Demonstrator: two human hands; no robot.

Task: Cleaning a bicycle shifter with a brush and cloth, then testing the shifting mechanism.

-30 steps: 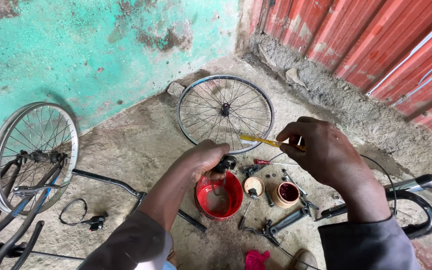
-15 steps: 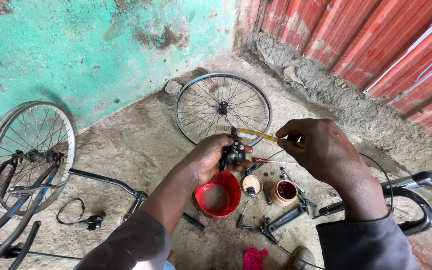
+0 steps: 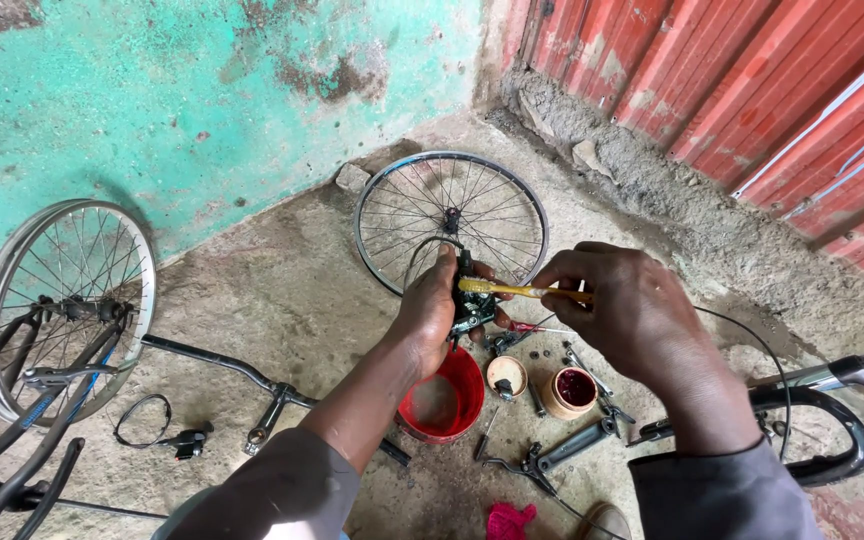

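1. My left hand [image 3: 430, 312] is raised over the floor, fingers closed around a small black bike part [image 3: 472, 303]. I cannot tell just which part it is; a thin cable loops up from it.
2. My right hand [image 3: 632, 315] comes in from 3 o'clock, thumb and fingers pinched on the handle of a yellow toothbrush [image 3: 514, 290]. Its head rests on top of the part.
3. Directly below, at 6 o'clock from the part, sits a red bowl [image 3: 442, 400]. I judge it best to keep the part over the bowl so drips and grit fall in.
4. To scrub well, I judge short strokes work best, with the left grip firm and the wrist turning to show each face to the bristles.
5. Just right of the bowl stand two small tubs [image 3: 552, 385], one with red inside. Loose tools [image 3: 552, 455] lie around them.
6. A bare wheel [image 3: 452, 222] lies flat at 12 o'clock, beyond my hands. Another wheel [image 3: 62, 300] stands at 9 o'clock against the green wall [image 3: 202, 100].
7. A black fork [image 3: 842, 420] lies at 4 o'clock.
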